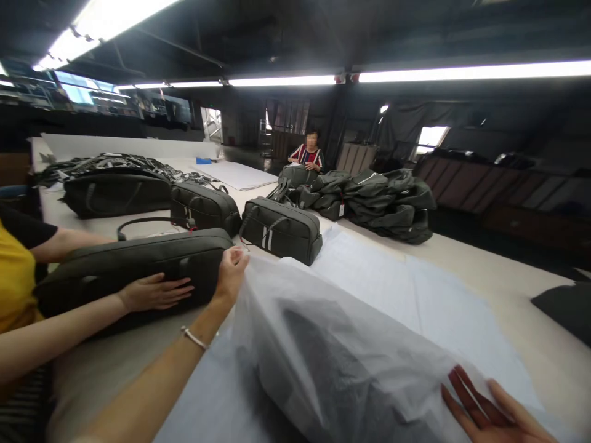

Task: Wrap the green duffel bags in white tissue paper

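Note:
My left hand [231, 274], with a bracelet on the wrist, pinches the upper left corner of a frosted plastic bag [360, 320]. A dark bag shows dimly through the plastic. At the lower right, the fingers of my right hand [484, 409] are spread against or just beside the plastic; I cannot tell whether they press on it. Left of my left hand lies a dark green duffel bag [203, 271], with a co-worker's hand [154, 292] flat on its side. White sheets [369, 264] lie on the table behind and below the plastic.
Two handled bags, one with white stripes [281, 231] and one beside it [203, 206], stand ahead. A longer bag [120, 194] and a heap of straps [111, 163] lie at left. Dark bags [388, 203] are piled at right. Another person [307, 154] is across the table.

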Demonstrator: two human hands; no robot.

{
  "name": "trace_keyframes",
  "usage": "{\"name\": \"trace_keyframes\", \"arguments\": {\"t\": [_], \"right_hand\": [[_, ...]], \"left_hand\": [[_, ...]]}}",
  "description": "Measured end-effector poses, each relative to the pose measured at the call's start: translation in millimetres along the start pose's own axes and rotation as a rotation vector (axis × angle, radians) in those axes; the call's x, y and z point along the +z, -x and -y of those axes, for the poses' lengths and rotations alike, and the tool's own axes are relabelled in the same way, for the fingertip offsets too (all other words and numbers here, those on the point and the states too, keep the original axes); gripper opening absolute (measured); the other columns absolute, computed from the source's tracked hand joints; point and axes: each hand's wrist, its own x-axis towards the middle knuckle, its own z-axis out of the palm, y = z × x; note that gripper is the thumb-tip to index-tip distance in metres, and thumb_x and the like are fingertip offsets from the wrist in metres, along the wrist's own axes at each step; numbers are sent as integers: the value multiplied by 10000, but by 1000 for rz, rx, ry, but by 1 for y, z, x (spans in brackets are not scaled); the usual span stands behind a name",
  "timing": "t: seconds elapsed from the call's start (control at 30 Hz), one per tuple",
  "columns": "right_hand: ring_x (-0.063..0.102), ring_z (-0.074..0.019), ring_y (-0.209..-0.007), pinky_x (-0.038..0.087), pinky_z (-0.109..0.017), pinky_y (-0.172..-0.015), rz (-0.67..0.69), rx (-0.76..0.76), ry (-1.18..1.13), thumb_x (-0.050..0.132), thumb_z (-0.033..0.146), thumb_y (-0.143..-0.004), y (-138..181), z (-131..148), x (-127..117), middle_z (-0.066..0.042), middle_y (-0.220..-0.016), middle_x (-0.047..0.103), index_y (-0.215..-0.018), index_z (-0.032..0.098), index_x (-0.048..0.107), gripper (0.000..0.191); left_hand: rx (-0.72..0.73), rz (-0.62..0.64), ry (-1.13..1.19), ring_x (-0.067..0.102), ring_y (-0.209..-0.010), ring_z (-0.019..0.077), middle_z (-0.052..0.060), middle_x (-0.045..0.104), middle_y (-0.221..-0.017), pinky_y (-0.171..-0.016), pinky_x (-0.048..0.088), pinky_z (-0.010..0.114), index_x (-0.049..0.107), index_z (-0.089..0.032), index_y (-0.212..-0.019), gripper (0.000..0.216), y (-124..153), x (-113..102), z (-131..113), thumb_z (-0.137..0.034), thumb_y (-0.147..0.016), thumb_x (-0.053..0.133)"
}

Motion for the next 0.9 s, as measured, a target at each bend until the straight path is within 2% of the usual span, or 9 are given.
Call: {"name": "trace_keyframes", "arguments": {"t": [0.1,0.17,0.23,0.37,0.5,0.6,0.7,0.8,0.9], "right_hand": [[698,-217,-804,653,-451,-591,-3,-14,9,456,63,-869,6,0,5,-72,-992,663,-842,193,551,164],[697,-220,-808,650,-455,-599,7,-27,12,477,82,-870,6,0,5,-74,-1008,663,-831,198,550,142],[698,-219,-818,649,-462,-623,20,-18,7,504,94,-865,2,0,2,-73,-1022,663,-840,199,553,119],[700,-223,-882,642,-468,-724,90,-33,14,599,77,-814,-11,0,-7,-69,-1030,669,-896,198,563,150],[698,-218,-907,622,-471,-799,108,-17,25,639,147,-814,-10,1,-5,-54,-1037,681,-935,216,582,151],[666,-236,-1039,612,-416,-833,198,-35,132,716,270,-774,4,8,-4,-94,-1170,665,-1064,199,609,318],[624,-279,-1114,581,-398,-898,268,-224,436,815,419,-672,20,24,-13,-120,-1167,675,-1082,151,645,518],[635,-301,-1009,543,-422,-904,-31,-677,902,797,562,-629,31,44,-22,-91,-1015,713,-982,185,698,526],[539,-331,-1185,382,-478,-1080,-205,-1086,1181,780,575,-608,30,65,-13,-68,-1220,653,-1110,254,678,605]], "left_hand": [[515,1,-55,360,-1394,301,105,409,-1489,-1149,306,489,381,-252,-1431,582,34,5,-30,-458,-923,576],[1011,189,-207,233,-1455,331,88,324,-1554,-1185,193,552,287,-306,-1490,682,56,10,-55,-525,-915,580],[1252,439,-396,159,-1473,359,120,283,-1577,-1190,100,591,238,-280,-1519,804,65,26,-77,-600,-874,597],[1101,874,-579,253,-1432,383,179,413,-1497,-1170,97,583,364,-192,-1470,923,39,97,-98,-693,-758,668],[775,1379,-660,636,-963,252,34,713,-945,-902,427,334,703,-228,-995,346,11,163,-89,-453,-740,769],[675,1419,-649,605,-758,187,-5,663,-772,-650,395,256,675,-210,-790,136,6,185,-68,-342,-759,685],[592,1411,-628,562,-723,182,-3,623,-751,-599,348,255,625,-191,-759,153,4,193,-40,-340,-728,635],[523,1453,-588,511,-659,164,-25,561,-676,-558,312,251,568,-192,-729,168,1,199,-15,-353,-705,606],[489,1475,-553,468,-639,149,-44,508,-654,-539,284,248,517,-200,-726,207,1,202,-4,-381,-694,612]]}}
